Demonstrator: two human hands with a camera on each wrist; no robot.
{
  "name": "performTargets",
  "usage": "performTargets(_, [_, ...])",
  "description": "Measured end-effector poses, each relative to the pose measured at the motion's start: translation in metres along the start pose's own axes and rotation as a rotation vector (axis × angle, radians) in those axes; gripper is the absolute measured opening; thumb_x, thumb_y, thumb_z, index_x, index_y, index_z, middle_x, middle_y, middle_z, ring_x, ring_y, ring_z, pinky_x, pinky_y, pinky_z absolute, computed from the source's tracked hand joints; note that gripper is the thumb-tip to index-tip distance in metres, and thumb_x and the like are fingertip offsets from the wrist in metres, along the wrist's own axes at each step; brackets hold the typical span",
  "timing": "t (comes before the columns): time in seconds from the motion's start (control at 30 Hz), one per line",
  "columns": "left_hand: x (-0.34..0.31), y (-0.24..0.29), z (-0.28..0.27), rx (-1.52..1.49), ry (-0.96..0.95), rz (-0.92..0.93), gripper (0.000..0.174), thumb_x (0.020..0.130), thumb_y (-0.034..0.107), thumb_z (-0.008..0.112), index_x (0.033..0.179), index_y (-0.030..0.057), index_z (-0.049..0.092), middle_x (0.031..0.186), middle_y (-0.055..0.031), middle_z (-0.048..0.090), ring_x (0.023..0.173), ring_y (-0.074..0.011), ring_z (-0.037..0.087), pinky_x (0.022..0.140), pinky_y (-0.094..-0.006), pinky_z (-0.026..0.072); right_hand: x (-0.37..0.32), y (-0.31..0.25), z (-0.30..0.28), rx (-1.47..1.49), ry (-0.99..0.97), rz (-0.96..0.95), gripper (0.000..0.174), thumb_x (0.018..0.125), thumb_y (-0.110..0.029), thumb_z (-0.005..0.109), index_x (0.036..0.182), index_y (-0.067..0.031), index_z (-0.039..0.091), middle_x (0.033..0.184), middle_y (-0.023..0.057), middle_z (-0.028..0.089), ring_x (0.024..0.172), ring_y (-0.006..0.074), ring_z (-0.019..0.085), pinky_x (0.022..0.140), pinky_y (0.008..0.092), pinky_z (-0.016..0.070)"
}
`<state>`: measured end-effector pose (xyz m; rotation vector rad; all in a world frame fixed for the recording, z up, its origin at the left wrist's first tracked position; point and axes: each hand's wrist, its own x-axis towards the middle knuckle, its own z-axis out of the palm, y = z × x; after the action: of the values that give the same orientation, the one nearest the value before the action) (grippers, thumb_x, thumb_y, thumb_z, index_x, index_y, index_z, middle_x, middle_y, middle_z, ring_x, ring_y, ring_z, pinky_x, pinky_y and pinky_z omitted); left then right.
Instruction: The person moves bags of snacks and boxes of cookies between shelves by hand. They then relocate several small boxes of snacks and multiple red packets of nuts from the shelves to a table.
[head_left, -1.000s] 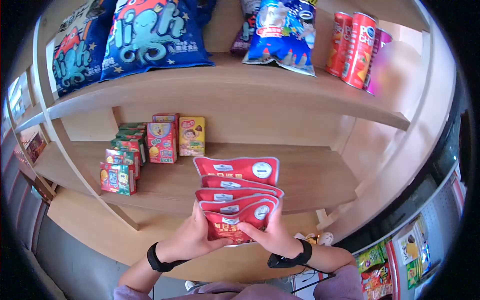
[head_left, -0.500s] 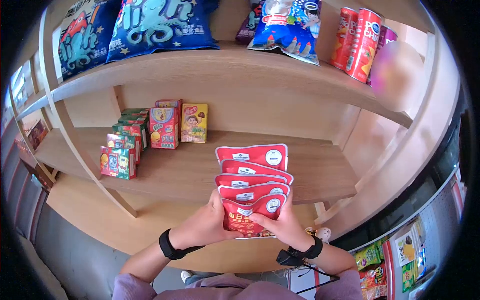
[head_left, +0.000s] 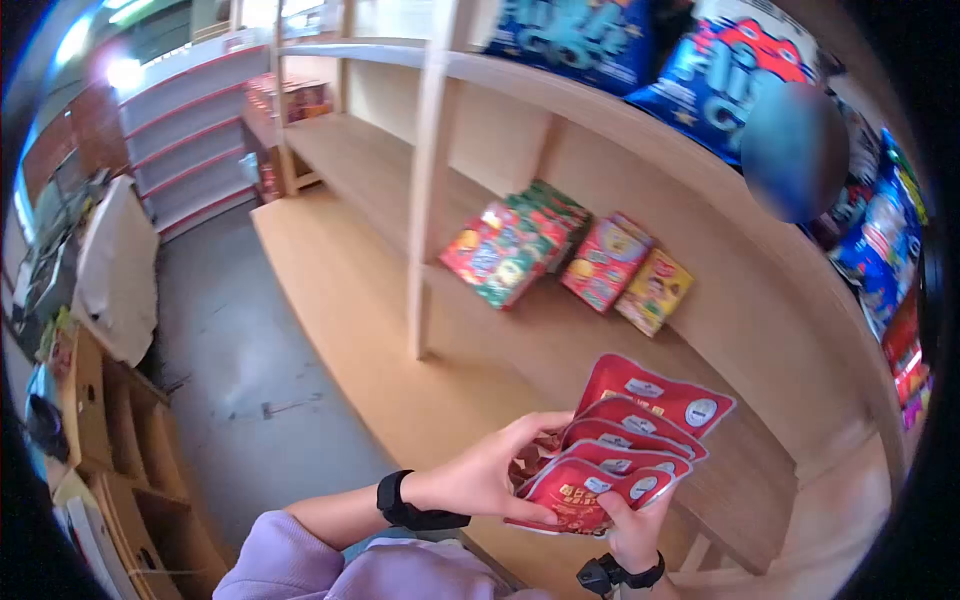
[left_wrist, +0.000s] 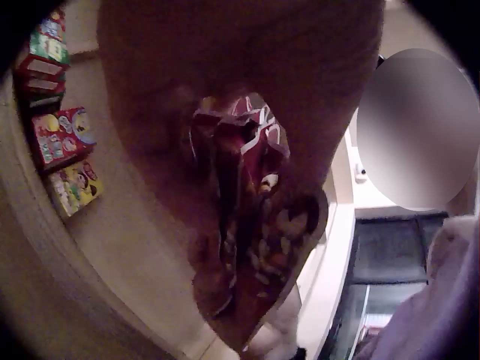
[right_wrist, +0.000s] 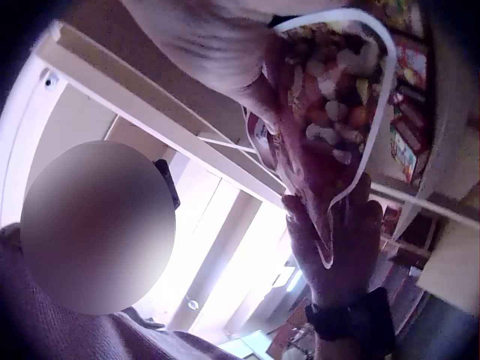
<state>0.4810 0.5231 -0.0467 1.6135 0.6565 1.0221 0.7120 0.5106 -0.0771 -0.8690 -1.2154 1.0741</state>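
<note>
Several red nut pouches with silvery edges and white round labels stand one behind another in a fanned stack. My left hand grips the stack from its left side, thumb over the front pouch near the bottom. On the other side my right hand holds it, with the thumb laid on the front face. The right wrist view shows a pouch printed with nuts, my right hand along one edge and my left hand at the far end. Folded pouch edges show under the left hand.
Behind the pouches runs a wooden shelf with green-red snack boxes, red boxes and a yellow box. Blue chip bags fill the shelf above. A wooden post stands left; grey floor lies beyond.
The head view has swung left and tilted, showing more floor and a far rack. Both hands still hold the pouches, which now appear lower and further right in view.
</note>
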Motion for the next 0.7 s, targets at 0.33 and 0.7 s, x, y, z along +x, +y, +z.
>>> performTargets(0.33, [-0.115, 0.010, -0.080, -0.191, 0.454, -0.019, 0.097, 0.065, 0.008, 0.084, 0.139, 0.0045, 0.020, 0.134, -0.0089, 0.037, 0.123, -0.0180, 0.039, 0.102, -0.0327, 0.0367, 0.023, 0.023, 0.168, 0.109, -0.435, 0.216, 0.073, 0.074, 0.000, 0.074, 0.132, -0.0075, 0.030, 0.125, 0.0087, 0.049, 0.113, 0.0201, 0.050, 0.097, 0.0359, 0.0420])
performTargets(0.7, [-0.305, 0.021, -0.211, -0.129, 0.890, -0.277, 0.076, 0.064, 0.010, 0.082, 0.119, 0.0007, 0.031, 0.122, -0.0162, 0.048, 0.115, -0.0202, 0.047, 0.099, -0.0338, 0.0388, -0.026, 0.096, 0.402, 0.139, -0.826, 0.441, 0.069, 0.074, 0.003, 0.070, 0.130, -0.0059, 0.032, 0.124, 0.0093, 0.049, 0.112, 0.0209, 0.051, 0.096, 0.0360, 0.0427])
